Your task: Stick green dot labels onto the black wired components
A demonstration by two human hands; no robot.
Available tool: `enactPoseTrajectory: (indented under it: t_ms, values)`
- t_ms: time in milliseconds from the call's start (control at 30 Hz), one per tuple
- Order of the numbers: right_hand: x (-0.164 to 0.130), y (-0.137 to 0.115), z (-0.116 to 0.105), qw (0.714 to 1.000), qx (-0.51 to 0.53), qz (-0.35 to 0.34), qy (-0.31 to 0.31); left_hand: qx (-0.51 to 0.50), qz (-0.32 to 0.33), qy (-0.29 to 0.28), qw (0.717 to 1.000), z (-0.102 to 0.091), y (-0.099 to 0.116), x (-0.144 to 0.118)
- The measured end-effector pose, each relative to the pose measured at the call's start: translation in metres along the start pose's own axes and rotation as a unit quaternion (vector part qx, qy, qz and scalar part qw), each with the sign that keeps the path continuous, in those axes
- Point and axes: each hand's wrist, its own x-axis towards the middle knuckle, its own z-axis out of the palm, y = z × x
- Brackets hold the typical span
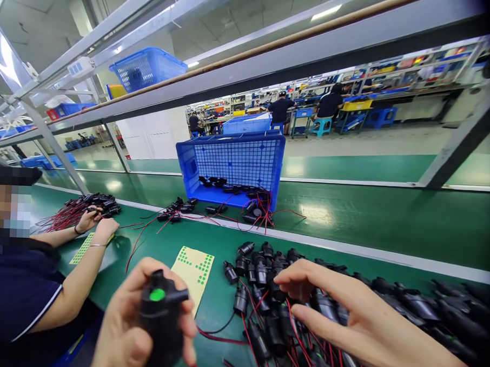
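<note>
In my left hand (121, 319) is a small black water pump (161, 326) with a side spout, and a round green sticker (157, 295) shows on its top. My fingers and thumb wrap around its body. My right hand (345, 312) hovers over a pile of similar black pumps (261, 271) with red and black wires; its thumb and fingers are apart, and nothing shows between them. Between the two hands, farther back, lies a pale yellow sheet (193, 259) with rows of green dot stickers, part of its surface bare. My left hand covers the sheet's lower left side.
A blue crate (228, 196) on its side holds more pumps, some spilling out with their wires. At left a co-worker (21, 287) handles pumps beside another sticker sheet (83, 247). A metal shelf rail (250, 62) crosses above the green table (329, 209).
</note>
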Motion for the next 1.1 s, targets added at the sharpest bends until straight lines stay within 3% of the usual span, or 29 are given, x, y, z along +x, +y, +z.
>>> enactPoseTrajectory:
  t_ms: [67,133,200,367,433,533,733,900,967,1100]
  values:
    - [0.003,0.000,-0.003,1.000,0.013,-0.002,0.016,0.009,-0.039,0.014,0.999,-0.009,0.010,0.008]
    - [0.006,0.000,-0.004,0.999,0.027,-0.003,0.028,0.078,-0.110,0.022,0.991,-0.018,-0.007,0.024]
    - [0.008,0.000,-0.004,0.999,0.036,-0.003,0.034,0.200,-0.158,0.027,0.967,-0.029,-0.047,0.043]
    - [0.011,0.001,-0.001,0.999,0.035,0.010,0.026,0.312,-0.173,0.099,0.929,-0.052,-0.156,0.070]
    - [0.011,0.003,-0.001,0.999,0.035,0.013,0.021,0.355,-0.162,0.120,0.913,-0.058,-0.180,0.075]
    - [0.010,0.006,0.000,0.999,0.037,0.006,0.019,0.393,-0.168,0.125,0.896,-0.066,-0.198,0.088]
    - [0.011,0.014,0.007,0.999,0.033,0.005,-0.003,0.445,-0.196,0.110,0.867,-0.070,-0.211,0.116]
    - [0.011,0.022,0.014,0.999,0.031,-0.012,-0.034,0.532,-0.154,0.083,0.828,-0.072,-0.193,0.116]
    - [0.010,0.027,0.016,0.999,0.029,-0.018,-0.032,0.573,-0.129,0.088,0.805,-0.085,-0.177,0.114]
    - [0.007,0.033,0.021,0.998,0.035,-0.004,-0.045,0.622,-0.134,0.084,0.767,-0.131,-0.147,0.113]
